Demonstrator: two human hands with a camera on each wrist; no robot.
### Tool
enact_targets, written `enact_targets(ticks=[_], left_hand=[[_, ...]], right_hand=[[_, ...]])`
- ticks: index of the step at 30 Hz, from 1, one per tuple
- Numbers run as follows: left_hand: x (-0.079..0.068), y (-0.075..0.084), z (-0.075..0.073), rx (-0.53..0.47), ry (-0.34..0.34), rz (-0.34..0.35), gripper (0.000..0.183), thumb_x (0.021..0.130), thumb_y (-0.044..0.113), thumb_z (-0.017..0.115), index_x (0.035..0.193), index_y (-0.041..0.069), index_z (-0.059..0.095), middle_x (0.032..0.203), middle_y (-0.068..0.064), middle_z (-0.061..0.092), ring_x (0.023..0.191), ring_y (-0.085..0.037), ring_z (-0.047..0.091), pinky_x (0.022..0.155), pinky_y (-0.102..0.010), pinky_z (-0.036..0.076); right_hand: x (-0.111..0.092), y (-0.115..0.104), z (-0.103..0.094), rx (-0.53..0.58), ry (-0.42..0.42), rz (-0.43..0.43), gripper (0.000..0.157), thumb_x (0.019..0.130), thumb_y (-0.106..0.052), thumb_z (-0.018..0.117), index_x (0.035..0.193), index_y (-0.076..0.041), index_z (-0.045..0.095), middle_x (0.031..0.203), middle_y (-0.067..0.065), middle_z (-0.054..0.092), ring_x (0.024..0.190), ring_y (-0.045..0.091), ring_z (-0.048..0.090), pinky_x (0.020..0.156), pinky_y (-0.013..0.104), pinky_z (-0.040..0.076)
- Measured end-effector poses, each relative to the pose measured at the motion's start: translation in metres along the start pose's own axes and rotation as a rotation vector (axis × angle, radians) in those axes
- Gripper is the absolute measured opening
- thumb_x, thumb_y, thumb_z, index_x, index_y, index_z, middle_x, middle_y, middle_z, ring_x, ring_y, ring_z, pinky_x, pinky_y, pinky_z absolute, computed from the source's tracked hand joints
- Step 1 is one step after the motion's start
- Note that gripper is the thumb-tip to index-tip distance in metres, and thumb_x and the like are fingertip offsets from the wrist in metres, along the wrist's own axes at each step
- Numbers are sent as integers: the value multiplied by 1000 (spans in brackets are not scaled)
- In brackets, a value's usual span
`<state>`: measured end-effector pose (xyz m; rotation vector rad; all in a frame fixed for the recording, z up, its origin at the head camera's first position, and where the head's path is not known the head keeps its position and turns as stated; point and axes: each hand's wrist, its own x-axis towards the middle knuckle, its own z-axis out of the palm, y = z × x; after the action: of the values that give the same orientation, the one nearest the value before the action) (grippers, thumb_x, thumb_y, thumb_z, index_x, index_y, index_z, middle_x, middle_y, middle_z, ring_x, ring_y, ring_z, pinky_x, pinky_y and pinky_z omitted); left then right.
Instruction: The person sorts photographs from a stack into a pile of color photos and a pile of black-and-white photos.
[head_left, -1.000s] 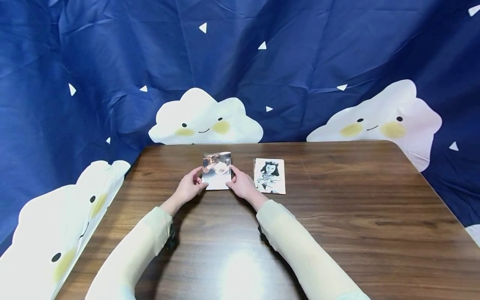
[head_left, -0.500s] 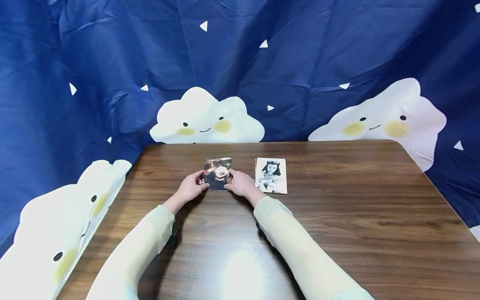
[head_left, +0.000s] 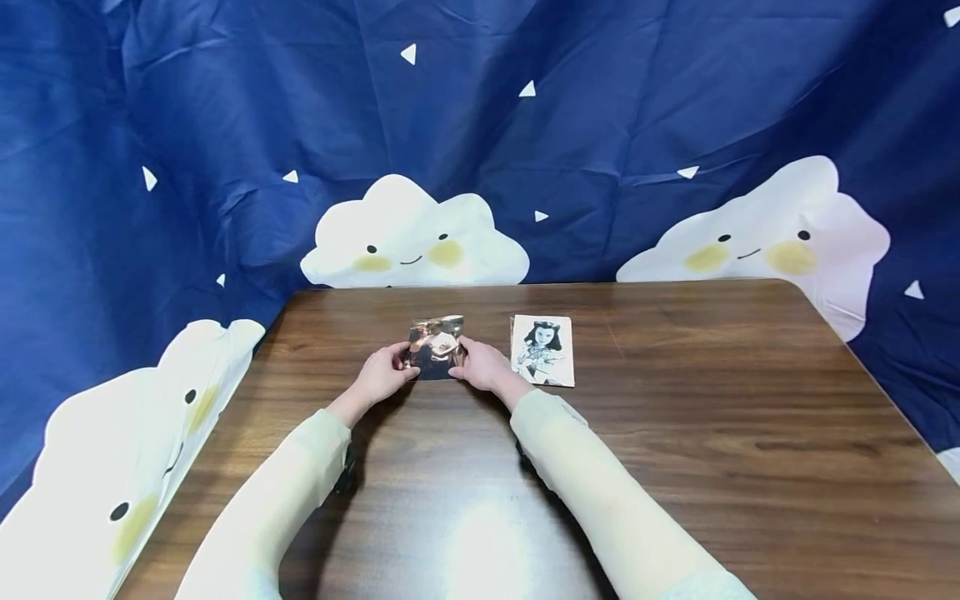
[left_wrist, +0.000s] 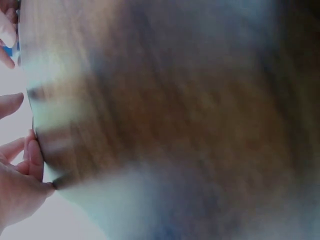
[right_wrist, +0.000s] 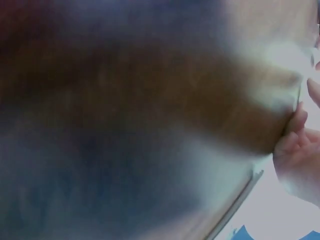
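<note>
A glossy colour photo (head_left: 433, 360), showing a person in a white top, is held on the left half of the wooden table. My left hand (head_left: 381, 374) grips its left edge, thumb at the near corner and fingers farther up the side. On the opposite edge, my right hand (head_left: 482, 365) holds it the same way. Just right of that hand lies a black-and-white portrait print (head_left: 543, 350), with another edge peeking out at its left. Both wrist views catch the fingertips low at the table surface: left hand (left_wrist: 22, 185), right hand (right_wrist: 300, 160).
The brown table (head_left: 712, 433) reflects a bright glare near its front. Behind it hangs a dark blue curtain (head_left: 570, 133) with white clouds, which also runs along the left side. A thin stack edge (right_wrist: 235, 205) shows low in the right wrist view.
The photo's far edge has come down toward the table, and the white glare over its lower half is gone. Both hands keep their hold; the portrait print stays put.
</note>
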<state>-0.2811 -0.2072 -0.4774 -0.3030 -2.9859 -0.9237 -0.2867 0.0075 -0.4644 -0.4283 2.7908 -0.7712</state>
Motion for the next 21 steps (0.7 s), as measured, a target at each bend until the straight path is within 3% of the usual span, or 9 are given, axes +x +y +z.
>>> enact_targets(ticks=[3, 7, 11, 15, 21], left_hand=[[1, 2, -2, -51, -24, -42, 58, 86, 19, 72, 135, -2, 52, 75, -3, 55, 67, -19, 54, 70, -35, 42], [0, 6, -5, -140, -31, -75, 59, 89, 19, 70, 139, -3, 48, 73, -3, 55, 57, -13, 54, 67, -31, 41], [2, 20, -6, -199, 32, -45, 54, 89, 17, 70, 136, -2, 51, 77, -3, 54, 61, -14, 54, 72, -32, 42], [5, 44, -4, -223, 92, 27, 49, 87, 15, 72, 131, -1, 57, 80, -4, 56, 74, -19, 53, 76, -34, 42], [8, 84, 8, -274, 82, 128, 47, 86, 15, 73, 127, -1, 60, 83, -6, 63, 78, -21, 58, 74, -31, 46]], right_hand=[[-4, 3, -9, 113, -38, -74, 77, 91, -29, 69, 149, 2, 30, 102, 10, 66, 96, 23, 64, 91, 33, 46], [-17, 13, -26, 269, -75, -168, 75, 90, -18, 69, 147, 8, 28, 82, 3, 64, 68, 20, 63, 83, 30, 48], [-32, 33, -48, 312, -18, -234, 69, 90, -15, 69, 145, 8, 34, 86, 4, 63, 74, 18, 60, 85, 32, 47], [-47, 58, -67, 315, 71, -273, 61, 89, -13, 69, 139, 10, 42, 87, 7, 63, 73, 14, 55, 73, 30, 46], [-65, 92, -84, 242, 158, -266, 54, 89, -12, 70, 132, 11, 49, 85, 5, 62, 71, 14, 54, 70, 28, 43]])
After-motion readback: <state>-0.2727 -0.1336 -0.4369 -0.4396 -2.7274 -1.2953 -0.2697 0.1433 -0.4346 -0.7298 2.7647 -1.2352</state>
